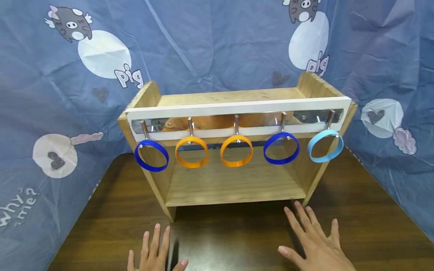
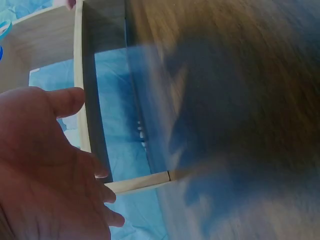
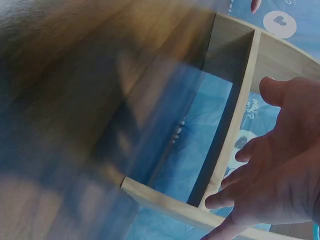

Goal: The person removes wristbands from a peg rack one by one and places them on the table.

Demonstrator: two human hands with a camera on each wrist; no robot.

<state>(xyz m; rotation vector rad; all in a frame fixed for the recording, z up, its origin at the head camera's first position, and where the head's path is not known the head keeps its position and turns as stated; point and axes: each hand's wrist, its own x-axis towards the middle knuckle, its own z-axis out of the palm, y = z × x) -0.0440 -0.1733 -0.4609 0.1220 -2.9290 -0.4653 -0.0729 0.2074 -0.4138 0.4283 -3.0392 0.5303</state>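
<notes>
My left hand [image 1: 152, 252] hovers at the lower left with its fingers spread, holding nothing. On the right, my right hand [image 1: 313, 241] is also spread, its fingertips near the foot of a wooden shelf [image 1: 234, 180]. Along the shelf's front rail [image 1: 237, 107], metal hooks carry several plastic rings. From left to right they are a dark blue ring [image 1: 136, 156], an orange ring [image 1: 191, 165], another orange ring [image 1: 236, 164], a second dark blue ring [image 1: 265, 150] and a light blue ring [image 1: 310, 148]. Both wrist views show open palms beside the shelf.
The shelf stands on a dark brown wooden table [image 1: 105, 210]. Behind and beside it hangs a blue cloth [image 1: 210, 45] printed with pigs, white circles and lettering. A reflective metal strip [image 1: 217, 122] runs along the rail behind the hooks.
</notes>
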